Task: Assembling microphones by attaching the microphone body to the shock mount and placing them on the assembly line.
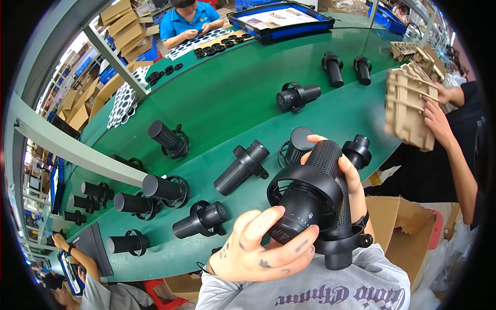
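My right hand (352,178) is wrapped round the perforated upper body of a black microphone (329,157) with a wide ring mount. The fingers of my left hand (263,250) close on its round dial end, which points down toward me. A second black microphone (338,232) lies against my right palm and wrist, below the first; how it is held is partly hidden. Just beyond my hands, another microphone (301,142) stands on the green table, and one more (357,151) sits by my right fingers. To the left lie a microphone (243,168) and another (200,219).
Several more microphones (165,190) are spread over the green table (232,124). At right a person's hands hold a cardboard pulp tray (411,106). Across the table a person in blue (188,23) works beside black rings (222,47). A cardboard box (385,217) stands near my right side.
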`<state>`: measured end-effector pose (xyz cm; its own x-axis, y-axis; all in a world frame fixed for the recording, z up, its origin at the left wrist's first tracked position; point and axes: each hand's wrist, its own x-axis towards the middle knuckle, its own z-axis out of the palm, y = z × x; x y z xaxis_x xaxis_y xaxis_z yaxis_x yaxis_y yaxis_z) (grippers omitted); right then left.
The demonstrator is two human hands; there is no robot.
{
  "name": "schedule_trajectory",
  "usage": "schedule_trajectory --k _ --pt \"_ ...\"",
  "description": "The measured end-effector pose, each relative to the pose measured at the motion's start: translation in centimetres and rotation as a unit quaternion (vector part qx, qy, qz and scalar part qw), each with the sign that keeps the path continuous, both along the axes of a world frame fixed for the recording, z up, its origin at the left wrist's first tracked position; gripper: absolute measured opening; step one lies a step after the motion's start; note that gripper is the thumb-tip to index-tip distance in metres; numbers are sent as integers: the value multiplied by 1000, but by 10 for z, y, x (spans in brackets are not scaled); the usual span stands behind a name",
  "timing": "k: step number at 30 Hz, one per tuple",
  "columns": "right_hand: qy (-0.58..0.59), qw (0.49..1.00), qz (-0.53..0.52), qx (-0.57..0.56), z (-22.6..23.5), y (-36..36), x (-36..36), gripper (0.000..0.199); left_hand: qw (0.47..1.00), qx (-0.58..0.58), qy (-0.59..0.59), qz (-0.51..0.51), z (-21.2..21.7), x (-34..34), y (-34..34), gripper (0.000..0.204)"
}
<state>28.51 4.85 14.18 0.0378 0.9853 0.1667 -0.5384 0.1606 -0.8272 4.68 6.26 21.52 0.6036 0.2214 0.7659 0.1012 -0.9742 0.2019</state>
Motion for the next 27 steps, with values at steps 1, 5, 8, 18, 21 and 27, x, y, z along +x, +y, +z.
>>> schedule_trajectory --k 1,5,8,18,21,27 --pt "-9 1000 1 -6 0 -1 1 83 1000 -1 1 -1 -1 1 0 32" --pt "-25 1000 0 -2 4 0 0 85 999 36 4 5 -3 1 0 29" --pt "-6 999 -18 -27 14 -3 -7 87 998 59 2 5 -5 3 2 26" --pt "-20 999 35 -3 7 -1 0 86 996 83 -29 -21 -15 6 -7 22" --pt "-19 1000 18 -11 11 -7 -1 84 996 69 -38 -44 -9 8 0 23" --pt "-19 994 -51 -93 39 -17 -11 68 999 27 -36 -18 -3 8 4 23"
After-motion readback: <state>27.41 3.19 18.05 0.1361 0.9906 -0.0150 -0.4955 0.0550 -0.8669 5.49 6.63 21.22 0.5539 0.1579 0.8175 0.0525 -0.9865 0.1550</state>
